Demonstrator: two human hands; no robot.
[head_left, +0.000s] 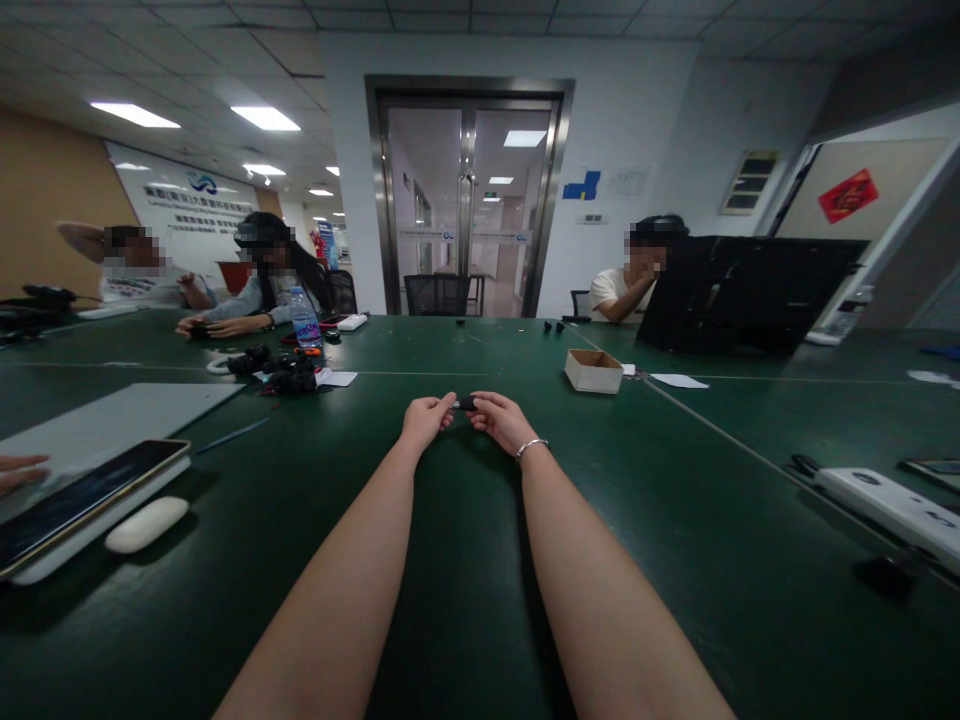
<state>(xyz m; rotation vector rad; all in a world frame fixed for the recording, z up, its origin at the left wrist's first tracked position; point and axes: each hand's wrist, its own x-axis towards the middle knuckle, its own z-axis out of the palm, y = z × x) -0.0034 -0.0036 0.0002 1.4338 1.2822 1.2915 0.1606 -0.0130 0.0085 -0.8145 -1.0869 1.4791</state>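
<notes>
Your left hand (426, 422) and right hand (504, 420) each pinch one end of a small dark object (466, 404), held between them above the green table (465, 560). Its long axis runs crosswise, left to right and about level; the paler, metallic-looking tip points toward your left fingers, the black body toward your right. An open box (594, 376) sits beyond your right hand.

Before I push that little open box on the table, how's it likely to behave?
The open box seems to be thin-walled card, so it is probably light and might dent if squeezed. Being low and broad, it would likely slide along the green table rather than tip.
</notes>
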